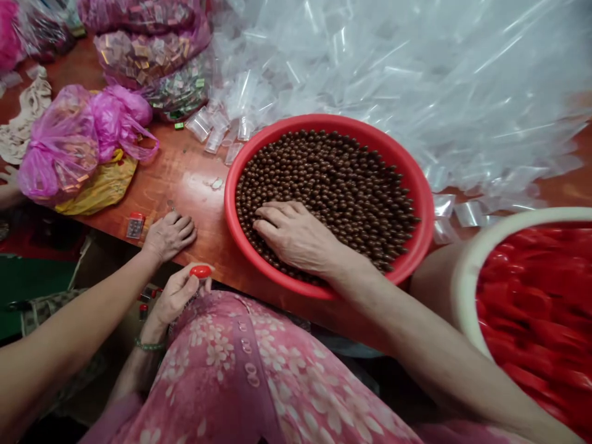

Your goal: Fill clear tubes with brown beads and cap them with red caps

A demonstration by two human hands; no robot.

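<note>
Near my lap, my left hand is closed round a small container with a shiny red lid. A green bead bracelet circles that wrist. My right hand rests palm down among small, round, dark brown balls in a red basin. Its fingers are slightly apart and bent into the balls; the fingertips and palm are hidden. A co-worker's hand lies on the table edge at left, close to a small clear container with a red lid.
Clear plastic containers are heaped behind the basin. A pale tub of red lids stands at right. Pink bags and a yellow bag lie at left on the wooden table. Another person's hand shows at far left.
</note>
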